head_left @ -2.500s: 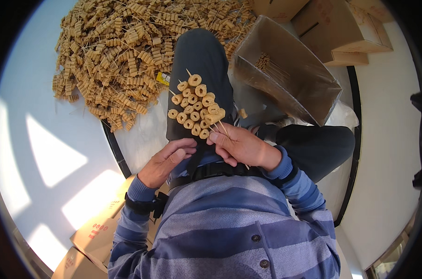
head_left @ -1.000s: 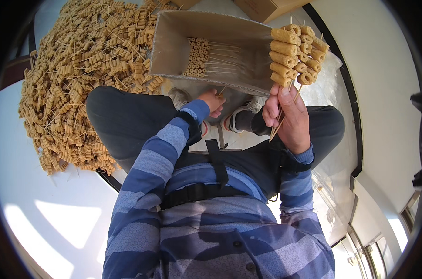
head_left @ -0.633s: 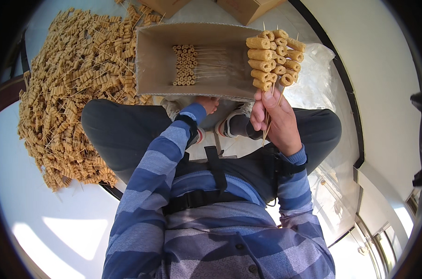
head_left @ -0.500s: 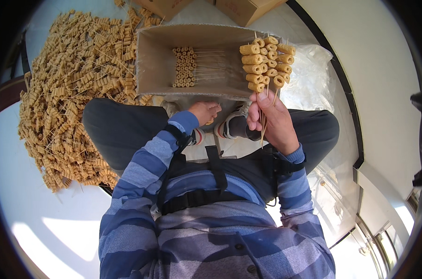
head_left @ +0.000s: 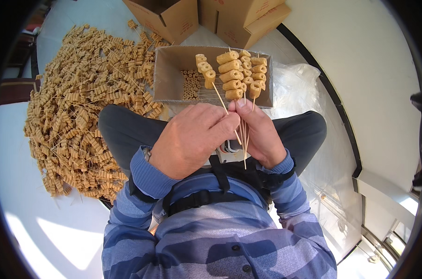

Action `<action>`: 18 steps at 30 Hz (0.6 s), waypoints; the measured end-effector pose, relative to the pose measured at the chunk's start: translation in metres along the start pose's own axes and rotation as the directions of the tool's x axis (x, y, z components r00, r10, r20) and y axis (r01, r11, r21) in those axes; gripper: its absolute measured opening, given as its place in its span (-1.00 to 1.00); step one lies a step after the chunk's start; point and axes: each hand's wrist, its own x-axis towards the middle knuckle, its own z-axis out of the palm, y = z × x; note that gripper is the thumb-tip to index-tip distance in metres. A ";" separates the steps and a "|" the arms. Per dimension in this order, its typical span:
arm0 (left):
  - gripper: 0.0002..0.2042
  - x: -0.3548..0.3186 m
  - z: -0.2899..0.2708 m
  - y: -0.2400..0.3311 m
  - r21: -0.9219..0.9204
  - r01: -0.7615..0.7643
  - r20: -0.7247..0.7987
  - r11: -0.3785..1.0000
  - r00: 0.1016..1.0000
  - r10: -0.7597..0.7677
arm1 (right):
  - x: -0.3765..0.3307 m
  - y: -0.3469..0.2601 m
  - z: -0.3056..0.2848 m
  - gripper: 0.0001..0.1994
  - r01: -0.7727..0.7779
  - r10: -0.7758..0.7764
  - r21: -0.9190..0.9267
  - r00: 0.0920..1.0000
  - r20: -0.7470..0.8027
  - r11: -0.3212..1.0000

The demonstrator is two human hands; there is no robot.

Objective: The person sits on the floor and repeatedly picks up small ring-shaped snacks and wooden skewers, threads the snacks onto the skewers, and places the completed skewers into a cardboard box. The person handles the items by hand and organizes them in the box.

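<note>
In front of my chest, my right hand (head_left: 262,132) pinches the stick ends of several skewers (head_left: 231,75) threaded with golden, hollow tube-shaped pieces, fanned upward. Right beside it, my left hand (head_left: 190,137) is closed on one more skewer (head_left: 205,69), its stick tilted to the left and its lower end by the others. The fingers of both hands almost meet. Behind the skewers stands an open cardboard box (head_left: 166,95); on its floor lies a block of stacked skewers (head_left: 190,86), tube ends toward the left, sticks toward the right.
A large heap of loose skewers (head_left: 80,111) spreads over the floor to my left. At the back are brown cartons (head_left: 173,21), one with its top open. Clear plastic sheeting (head_left: 294,88) lies crumpled right of the box, near a pale wall (head_left: 355,69).
My left hand has risen from between my legs with a skewer and come up to my right hand. The right hand's bundle has shifted left and lower; the whole view has tilted slightly.
</note>
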 end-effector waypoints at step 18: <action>-0.78 -0.058 0.001 0.013 -0.314 0.299 -0.105 0.901 0.932 -0.346 | 0.004 0.014 0.034 -0.75 0.150 -0.144 -0.132 0.988 0.051 0.980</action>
